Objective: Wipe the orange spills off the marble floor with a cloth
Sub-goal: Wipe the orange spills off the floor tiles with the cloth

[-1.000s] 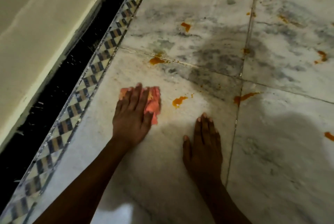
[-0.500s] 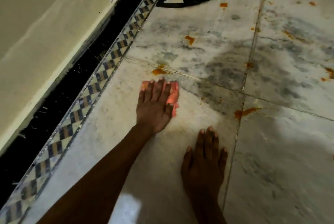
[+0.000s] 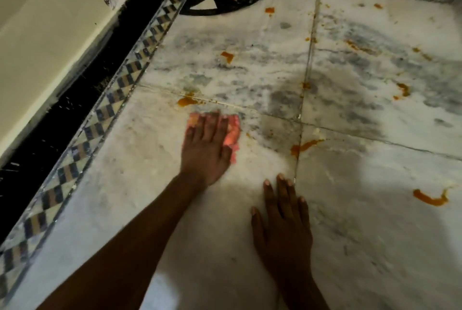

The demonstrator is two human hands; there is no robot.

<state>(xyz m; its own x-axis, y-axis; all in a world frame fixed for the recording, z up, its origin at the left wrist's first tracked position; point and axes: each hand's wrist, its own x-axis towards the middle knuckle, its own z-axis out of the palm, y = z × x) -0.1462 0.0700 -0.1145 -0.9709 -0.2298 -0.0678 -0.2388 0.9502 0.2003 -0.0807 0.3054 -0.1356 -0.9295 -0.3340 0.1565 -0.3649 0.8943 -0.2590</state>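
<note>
At far left a cream wall [image 3: 37, 42] and a black strip [image 3: 82, 89] run beside the checkered border [image 3: 112, 99] of the marble floor [image 3: 140, 164]; one pink cloth [image 3: 232, 132] lies flat on the floor under the left hand [image 3: 206, 149], its long axis across the fingers, mostly hidden so only its edges show; the grip is spread flat, pressing the cloth, fingers pointing away; just beyond it sits one spill [image 3: 187, 101] on a joint; about nine more orange spills dot the slabs, the smaller specks hard to count; the right hand [image 3: 283, 229] lies flat and bare, fingers together, its wrist cut off below; farthest right curls a spill [image 3: 428, 199].
</note>
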